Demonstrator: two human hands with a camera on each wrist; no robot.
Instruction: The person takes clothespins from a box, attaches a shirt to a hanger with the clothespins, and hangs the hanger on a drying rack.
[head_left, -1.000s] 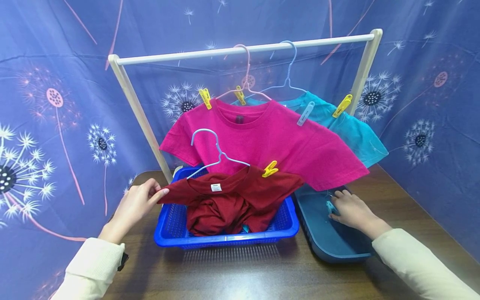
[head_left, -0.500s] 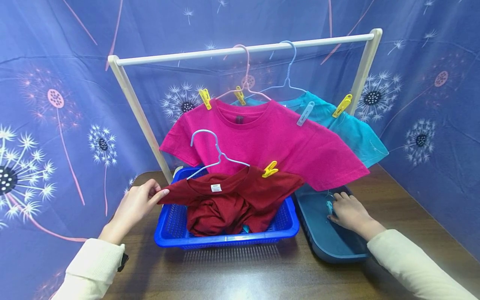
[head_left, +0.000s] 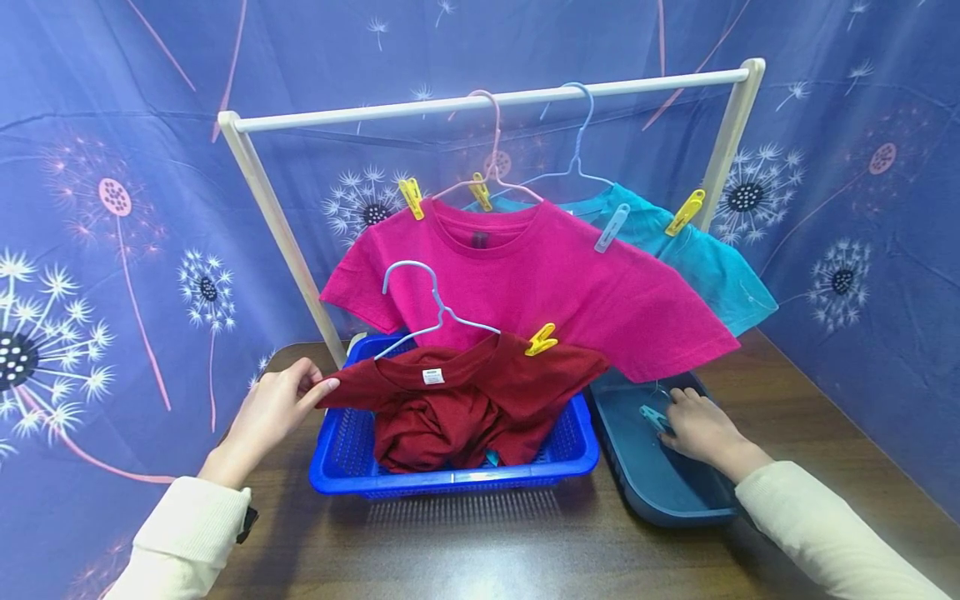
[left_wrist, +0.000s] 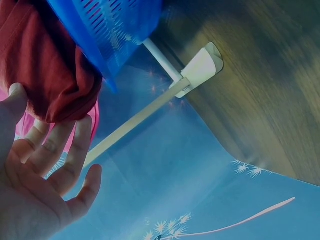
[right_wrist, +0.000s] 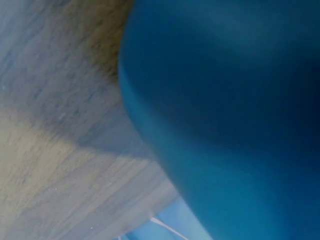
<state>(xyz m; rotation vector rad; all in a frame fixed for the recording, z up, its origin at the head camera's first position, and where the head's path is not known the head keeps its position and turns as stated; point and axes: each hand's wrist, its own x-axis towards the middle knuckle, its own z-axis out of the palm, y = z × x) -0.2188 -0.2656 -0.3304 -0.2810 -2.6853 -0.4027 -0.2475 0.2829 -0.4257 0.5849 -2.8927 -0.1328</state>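
Note:
My left hand (head_left: 279, 407) pinches the left-side sleeve end of a dark red T-shirt (head_left: 435, 421). In the left wrist view the thumb and fingertips meet the sleeve's edge. A light blue hanger (head_left: 441, 312) sits in the shirt's neck, its hook standing up off the rail. One yellow clothespin (head_left: 542, 338) clips the shirt's right-side shoulder. Over the dark tray (head_left: 660, 487), my right hand (head_left: 705, 427) holds a teal clothespin (head_left: 652, 417) at the fingertips. The right wrist view shows only the tray wall (right_wrist: 165, 150) and table, not the hand.
The red shirt lies over a blue basket (head_left: 450, 477). Behind it, a pink T-shirt (head_left: 495, 275) and a turquoise T-shirt (head_left: 697, 267) hang from a rack's rail (head_left: 337, 114), with yellow and pale clothespins on them. A white rack foot (left_wrist: 202, 67) stands on the table.
The teal clothespin has turned and now shows more clearly, to the left of the right fingertips. My right hand has shifted slightly within the tray. The left hand stays on the sleeve.

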